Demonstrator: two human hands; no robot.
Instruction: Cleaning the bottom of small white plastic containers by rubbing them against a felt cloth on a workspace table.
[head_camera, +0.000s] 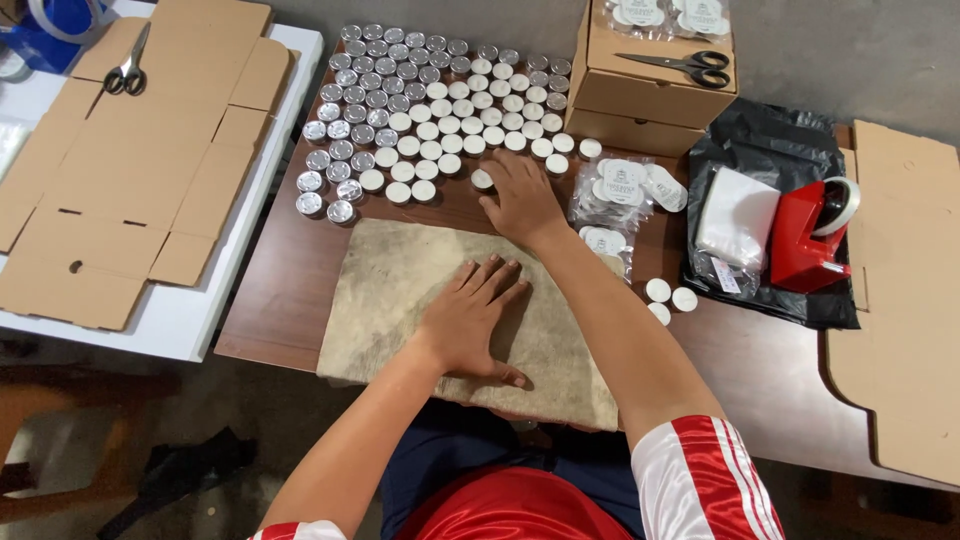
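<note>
Right, big to small. Dark brown wooden table (290, 300) carries most of the work, w/ a white table (180, 320) butted on the left holding a flat unfolded cardboard box blank (130, 160). A worn tan cloth mat (400, 290) lies at the near edge, in front of the person. Behind it sits a wide block of small round tealight candles in silver cups (430, 110), some white wax up, some metal side up, in rough rows. Stacked closed cardboard boxes (640, 90) stand at the back right, a black plastic bag (770, 140) beside them w/ a red tape dispenser (805, 235) on it. Clear packets of tealights (620, 190) lie btwn boxes and mat.

Left hand (470, 320) is flat on the mat, fingers spread, palm down, holding nothing. Right hand (520, 200) reaches fwd, fingertips on a single white tealight (482, 179) at the front edge of the block, just past the mat. Can't tell if it's pinched yet or only touched.

Step in hand, prob.: taking one candle off the front row. Next move calls for a clean grip on that one cup w/o nudging its neighbours, which sit close by.
</note>
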